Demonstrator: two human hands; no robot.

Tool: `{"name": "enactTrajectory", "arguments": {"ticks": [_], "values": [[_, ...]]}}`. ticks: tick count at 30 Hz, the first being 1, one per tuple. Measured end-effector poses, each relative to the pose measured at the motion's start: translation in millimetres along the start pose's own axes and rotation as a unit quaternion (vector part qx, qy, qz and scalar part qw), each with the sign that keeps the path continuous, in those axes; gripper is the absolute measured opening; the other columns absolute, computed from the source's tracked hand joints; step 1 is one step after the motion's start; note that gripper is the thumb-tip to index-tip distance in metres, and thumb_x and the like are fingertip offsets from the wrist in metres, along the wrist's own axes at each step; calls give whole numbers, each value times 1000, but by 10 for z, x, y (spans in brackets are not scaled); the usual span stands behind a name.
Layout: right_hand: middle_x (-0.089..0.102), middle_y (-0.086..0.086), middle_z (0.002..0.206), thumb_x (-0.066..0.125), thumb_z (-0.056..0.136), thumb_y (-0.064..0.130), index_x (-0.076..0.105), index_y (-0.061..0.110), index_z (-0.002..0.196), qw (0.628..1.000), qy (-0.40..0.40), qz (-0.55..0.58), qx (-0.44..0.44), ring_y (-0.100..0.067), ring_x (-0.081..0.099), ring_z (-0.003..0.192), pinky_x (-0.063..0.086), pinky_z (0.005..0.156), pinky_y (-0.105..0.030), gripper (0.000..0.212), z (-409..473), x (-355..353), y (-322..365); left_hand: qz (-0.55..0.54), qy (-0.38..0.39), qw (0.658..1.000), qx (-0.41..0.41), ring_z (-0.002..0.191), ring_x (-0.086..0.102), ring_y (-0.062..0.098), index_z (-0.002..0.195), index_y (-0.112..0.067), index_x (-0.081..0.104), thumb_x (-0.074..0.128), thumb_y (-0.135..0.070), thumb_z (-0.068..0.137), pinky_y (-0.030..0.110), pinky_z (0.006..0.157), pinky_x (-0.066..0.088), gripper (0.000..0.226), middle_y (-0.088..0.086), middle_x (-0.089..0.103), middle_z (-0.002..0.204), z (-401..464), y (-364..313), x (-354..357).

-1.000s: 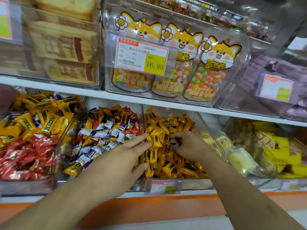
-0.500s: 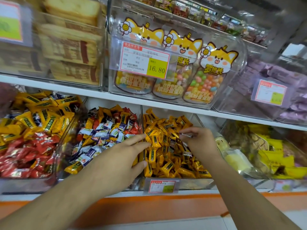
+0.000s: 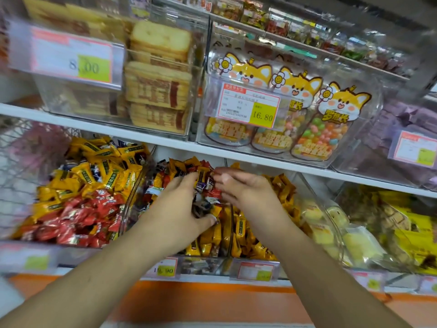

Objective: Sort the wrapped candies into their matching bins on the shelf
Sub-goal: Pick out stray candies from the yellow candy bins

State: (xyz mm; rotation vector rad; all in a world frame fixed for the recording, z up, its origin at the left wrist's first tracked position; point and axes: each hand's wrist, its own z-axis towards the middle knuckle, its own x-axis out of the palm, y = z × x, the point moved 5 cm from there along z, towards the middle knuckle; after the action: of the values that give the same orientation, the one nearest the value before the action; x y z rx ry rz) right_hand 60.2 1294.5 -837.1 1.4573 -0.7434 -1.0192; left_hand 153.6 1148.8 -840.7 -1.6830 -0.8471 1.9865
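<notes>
Three clear bins of wrapped candies stand on the lower shelf. The left bin holds yellow and red ones. The middle bin holds a mix of yellow, red and white-blue ones. The right bin holds yellow candies. My left hand rests on the mixed candies, fingers spread and thumb low. My right hand hovers over the middle bin's right side, fingertips almost meeting the left hand's. A small white-purple candy lies between the fingertips; blur hides whether my right hand holds it.
The shelf board hangs just above the bins. On it stand a box of packed bread slices, fox-topped candy jars with a 16.80 tag, and purple packets. Yellow pastry bags fill the lower right.
My right hand lifted out of the yellow bin pinching a small candy and moved left over the mixed bin. My left hand stayed on the mixed candies. The view swung left.
</notes>
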Motion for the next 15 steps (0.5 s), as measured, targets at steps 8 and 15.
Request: {"name": "enactTrajectory", "arguments": {"ticks": [8, 15], "values": [[79, -3, 98, 52, 96, -9, 77, 20, 94, 978, -143, -154, -14, -20, 73, 98, 58, 88, -33, 38, 34, -868, -160, 42, 66, 991, 108, 153, 17, 2, 161, -42, 12, 52, -50, 102, 28, 122, 23, 72, -29, 3, 166, -72, -107, 158], [67, 9, 107, 70, 98, 26, 62, 38, 131, 923, -45, -374, 72, -11, 70, 86, 56, 64, -21, 36, 20, -1216, -702, 103, 100, 979, 143, 153, -1, -4, 161, -43, -5, 47, -56, 102, 23, 122, 13, 80, -33, -16, 163, -104, -225, 471]]}}
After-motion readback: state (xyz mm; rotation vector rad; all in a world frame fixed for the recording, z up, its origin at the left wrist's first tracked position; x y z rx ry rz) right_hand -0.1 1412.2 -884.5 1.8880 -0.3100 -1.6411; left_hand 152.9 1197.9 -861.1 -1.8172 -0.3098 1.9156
